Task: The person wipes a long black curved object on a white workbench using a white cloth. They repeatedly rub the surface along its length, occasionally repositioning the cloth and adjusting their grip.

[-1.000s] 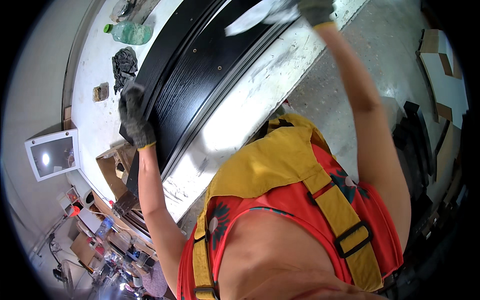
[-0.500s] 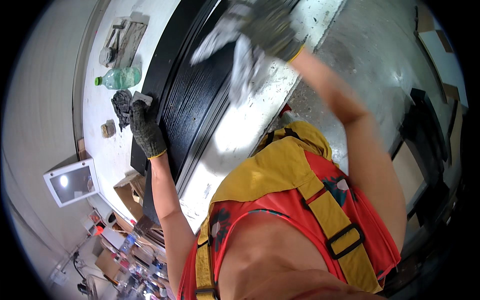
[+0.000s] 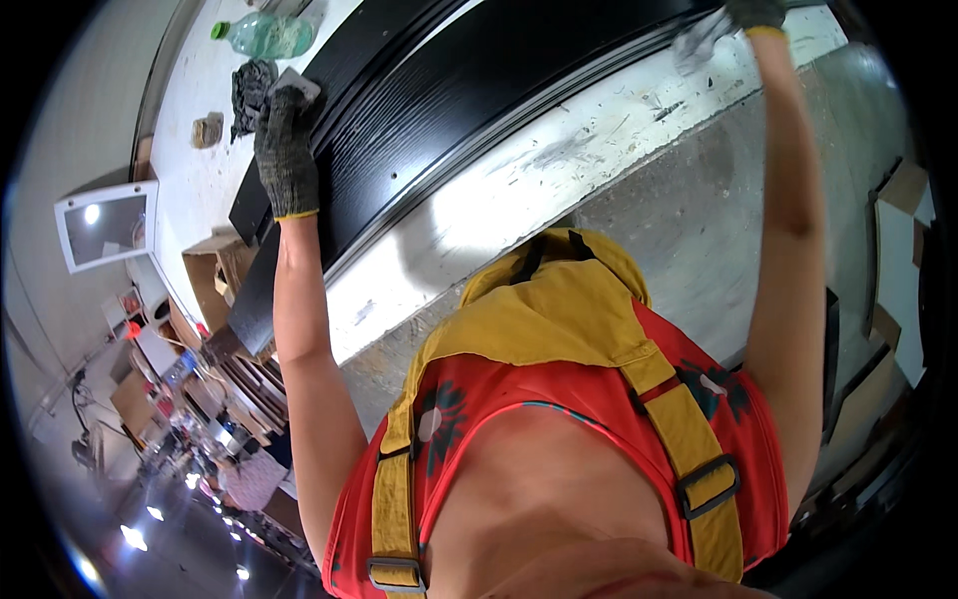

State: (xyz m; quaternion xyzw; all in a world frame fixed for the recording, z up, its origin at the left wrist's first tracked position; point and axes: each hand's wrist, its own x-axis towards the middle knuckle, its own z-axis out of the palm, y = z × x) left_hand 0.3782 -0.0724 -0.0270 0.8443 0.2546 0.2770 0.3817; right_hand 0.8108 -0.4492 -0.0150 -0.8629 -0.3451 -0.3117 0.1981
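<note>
A long black wood-grain panel (image 3: 429,120), perhaps a door, lies across the white worktop. My left hand (image 3: 286,150), in a dark grey knit glove with a yellow cuff, is closed on a small pale block (image 3: 296,86) by the panel's left end. Far to the right, at the upper edge, my gloved right hand (image 3: 755,14) grips a whitish rag (image 3: 703,42) that hangs at the panel's near edge. Part of that hand is cut off by the frame. Beside my left hand lies a crumpled dark cloth (image 3: 251,98).
A green-tinted bottle (image 3: 267,36) with a green cap lies on the worktop (image 3: 589,160), near a small tan block (image 3: 208,130). To the left are a white-framed panel (image 3: 107,226) and an open cardboard box (image 3: 205,270). Boards (image 3: 898,270) stand at the right.
My right hand has swept the rag rightward along the panel to its far end. My left hand keeps its hold on the pale block. The view has turned and shifted.
</note>
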